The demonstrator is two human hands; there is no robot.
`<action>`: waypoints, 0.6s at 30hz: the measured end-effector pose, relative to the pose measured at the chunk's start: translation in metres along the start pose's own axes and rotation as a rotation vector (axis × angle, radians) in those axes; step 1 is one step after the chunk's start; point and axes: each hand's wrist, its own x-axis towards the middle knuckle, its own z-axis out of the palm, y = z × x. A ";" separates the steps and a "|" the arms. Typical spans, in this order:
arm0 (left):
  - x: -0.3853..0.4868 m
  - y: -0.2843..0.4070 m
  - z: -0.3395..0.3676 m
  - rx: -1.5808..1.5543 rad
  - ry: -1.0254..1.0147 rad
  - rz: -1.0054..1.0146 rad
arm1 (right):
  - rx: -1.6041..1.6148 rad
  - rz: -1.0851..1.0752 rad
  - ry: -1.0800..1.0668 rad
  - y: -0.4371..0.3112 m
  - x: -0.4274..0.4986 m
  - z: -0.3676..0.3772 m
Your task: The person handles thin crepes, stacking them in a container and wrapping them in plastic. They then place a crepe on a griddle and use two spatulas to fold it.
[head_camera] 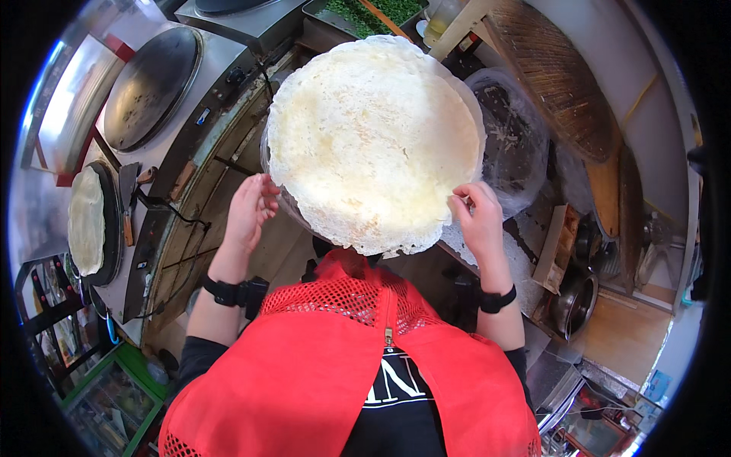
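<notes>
A large, round, thin flatbread (371,143), pale with faint yellow and brown patches, lies spread out in front of me. Its rim is ragged, and along the right side a second edge shows beneath it. Clear plastic peeks out under the left side; the support below is mostly hidden. My left hand (250,207) is at the lower left rim, fingers loosely curled and apart, with nothing visible in them. At the lower right rim, the thumb and forefinger of my right hand (478,210) pinch the flatbread's edge.
To the left are a round black griddle (154,88) and another griddle bearing a flatbread (87,221), with a scraper (127,188) beside it. Chopped greens (365,17) fill a tray at the back. Rightward are a plastic-lined container (508,137), a woven lid (551,74) and a metal pot (571,305).
</notes>
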 end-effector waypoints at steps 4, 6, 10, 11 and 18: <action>-0.018 -0.013 0.004 0.007 0.032 0.067 | 0.057 0.109 -0.246 0.010 0.017 0.002; -0.025 -0.011 0.004 0.005 0.055 0.098 | 0.028 0.067 -0.328 0.012 0.021 0.000; -0.036 -0.004 0.006 0.028 0.118 0.194 | -0.137 -0.163 -0.393 0.008 0.028 -0.004; -0.039 -0.003 0.009 0.032 0.128 0.211 | -0.173 -0.184 -0.434 0.007 0.031 -0.004; -0.055 0.002 0.044 0.078 0.117 0.428 | -0.328 -0.287 -0.617 0.004 0.049 -0.006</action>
